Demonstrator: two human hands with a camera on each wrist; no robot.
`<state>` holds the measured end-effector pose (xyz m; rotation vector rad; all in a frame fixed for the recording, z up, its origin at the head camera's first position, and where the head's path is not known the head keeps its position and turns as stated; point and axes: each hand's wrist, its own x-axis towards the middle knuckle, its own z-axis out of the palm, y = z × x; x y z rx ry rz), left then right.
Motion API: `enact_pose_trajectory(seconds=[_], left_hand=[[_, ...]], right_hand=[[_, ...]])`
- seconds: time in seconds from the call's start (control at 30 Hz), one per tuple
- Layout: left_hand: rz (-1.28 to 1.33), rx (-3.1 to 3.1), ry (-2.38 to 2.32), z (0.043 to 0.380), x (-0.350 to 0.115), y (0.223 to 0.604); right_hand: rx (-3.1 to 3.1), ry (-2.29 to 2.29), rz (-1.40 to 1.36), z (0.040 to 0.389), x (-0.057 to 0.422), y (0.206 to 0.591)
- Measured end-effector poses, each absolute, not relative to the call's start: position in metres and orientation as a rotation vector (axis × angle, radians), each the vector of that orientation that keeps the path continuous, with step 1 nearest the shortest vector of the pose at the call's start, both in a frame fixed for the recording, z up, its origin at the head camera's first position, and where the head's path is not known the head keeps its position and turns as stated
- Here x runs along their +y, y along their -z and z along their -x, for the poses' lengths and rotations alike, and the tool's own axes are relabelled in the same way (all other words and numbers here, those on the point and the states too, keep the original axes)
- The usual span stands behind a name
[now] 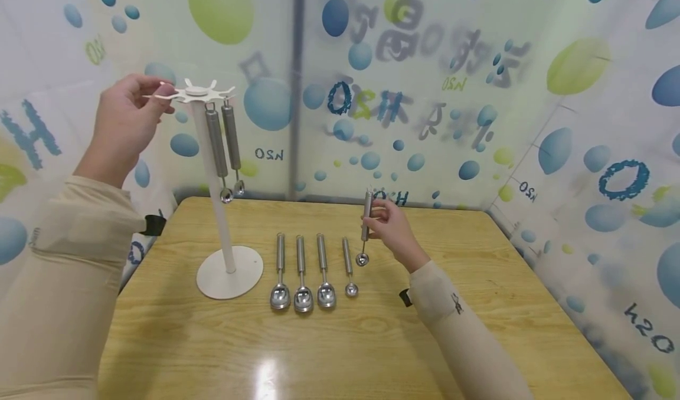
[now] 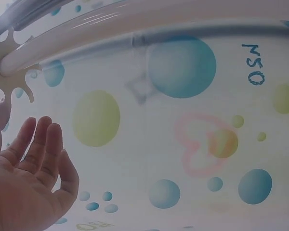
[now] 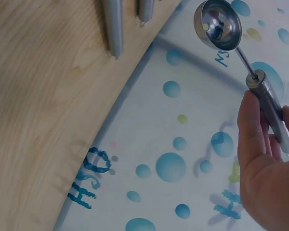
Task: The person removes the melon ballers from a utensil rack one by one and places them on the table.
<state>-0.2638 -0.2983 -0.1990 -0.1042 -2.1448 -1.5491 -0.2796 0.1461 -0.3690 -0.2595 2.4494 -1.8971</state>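
Note:
My left hand pinches one prong of the white star-shaped top of a utensil stand. Two small steel scoops, one nearer and one behind it, hang from other prongs. In the left wrist view, the remaining fingers curve loosely below the top. Held by its handle between thumb and fingers of my right hand is a small round scoop, bowl down in the head view, above the table. To its left on the table lies another small scoop.
Three larger scoops, left, middle and right, lie side by side on the wooden table. The stand's round white base rests left of them. A patterned curtain hangs behind the table's far edge.

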Motion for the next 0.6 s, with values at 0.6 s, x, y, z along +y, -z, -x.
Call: enact_pose_trajectory(seconds=[0.6], left_hand=[[0.046, -2.193, 1.517, 0.268, -0.3, 0.196]], right_hand=[[2.371, 1.77, 0.168, 0.283, 0.176, 0.396]])
